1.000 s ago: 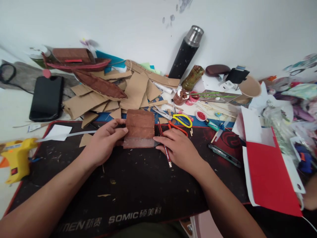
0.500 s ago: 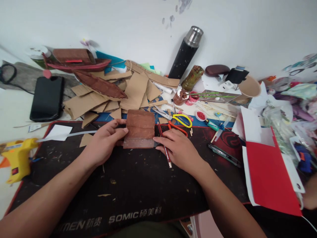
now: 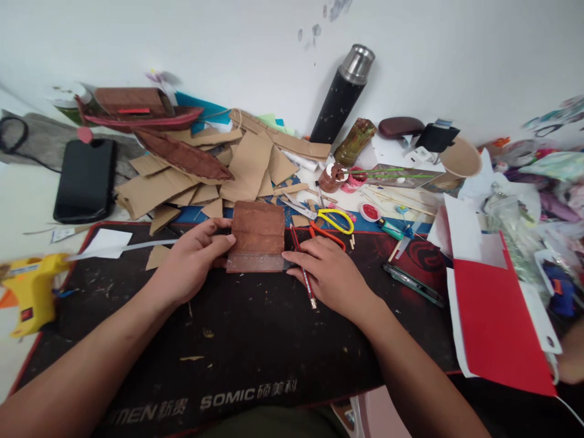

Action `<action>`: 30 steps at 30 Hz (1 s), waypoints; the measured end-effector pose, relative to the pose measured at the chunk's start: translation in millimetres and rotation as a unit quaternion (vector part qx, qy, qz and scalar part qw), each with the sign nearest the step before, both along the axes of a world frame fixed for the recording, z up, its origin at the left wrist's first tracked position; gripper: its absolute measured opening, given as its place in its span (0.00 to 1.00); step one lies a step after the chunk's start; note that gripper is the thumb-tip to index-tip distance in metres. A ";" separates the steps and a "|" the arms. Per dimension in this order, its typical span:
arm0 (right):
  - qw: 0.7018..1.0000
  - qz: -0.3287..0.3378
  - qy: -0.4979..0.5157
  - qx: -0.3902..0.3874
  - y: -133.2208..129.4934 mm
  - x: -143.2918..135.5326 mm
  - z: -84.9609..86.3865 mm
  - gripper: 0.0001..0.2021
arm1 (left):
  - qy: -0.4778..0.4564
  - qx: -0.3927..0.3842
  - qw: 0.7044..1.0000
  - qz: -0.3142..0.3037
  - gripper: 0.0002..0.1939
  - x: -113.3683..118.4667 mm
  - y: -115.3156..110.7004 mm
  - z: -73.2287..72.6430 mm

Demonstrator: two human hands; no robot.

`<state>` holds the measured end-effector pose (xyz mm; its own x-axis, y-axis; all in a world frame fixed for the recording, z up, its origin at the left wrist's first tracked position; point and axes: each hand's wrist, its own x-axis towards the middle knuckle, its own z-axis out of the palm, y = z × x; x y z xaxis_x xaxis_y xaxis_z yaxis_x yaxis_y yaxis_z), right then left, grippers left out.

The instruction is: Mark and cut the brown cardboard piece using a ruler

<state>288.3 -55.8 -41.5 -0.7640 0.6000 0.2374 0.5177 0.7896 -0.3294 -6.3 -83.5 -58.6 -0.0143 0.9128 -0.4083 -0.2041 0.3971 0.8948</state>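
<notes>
A brown painted piece (image 3: 258,228) is held between my hands over the black mat (image 3: 255,340). Along its near edge lies a clear ruler (image 3: 255,263). My left hand (image 3: 194,258) pinches the piece's left edge between thumb and fingers. At the right end of the ruler, the thumb and forefinger of my right hand (image 3: 322,267) are closed on it. A red pencil (image 3: 308,286) also passes through my right hand, its eraser end toward me. The right hand's other fingers are curled and partly hidden.
Scissors with yellow handles (image 3: 335,220), cardboard scraps (image 3: 155,188) and a brown boat shape (image 3: 182,155) lie behind. A yellow glue gun (image 3: 34,292) is left; a cutter (image 3: 413,285) and red sheet (image 3: 499,322) are right. Another person's hand (image 3: 572,353) shows far right.
</notes>
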 end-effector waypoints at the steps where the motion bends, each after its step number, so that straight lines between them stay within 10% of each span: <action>1: 1.000 0.000 0.002 0.001 0.0 0.0 -0.2 0.14 | -0.002 0.000 1.000 0.002 0.24 0.0 0.1 -0.3; 30: 1.000 0.000 -0.016 -0.008 1.2 -0.4 -1.0 0.14 | -0.020 -0.004 1.000 0.010 0.27 -0.1 -0.2 -0.8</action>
<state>287.9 -54.5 -42.5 -0.7705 0.6042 0.2031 0.5288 0.7838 -0.3256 -6.4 -83.7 -59.3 -0.0156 0.9090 -0.4166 -0.2475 0.4001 0.8824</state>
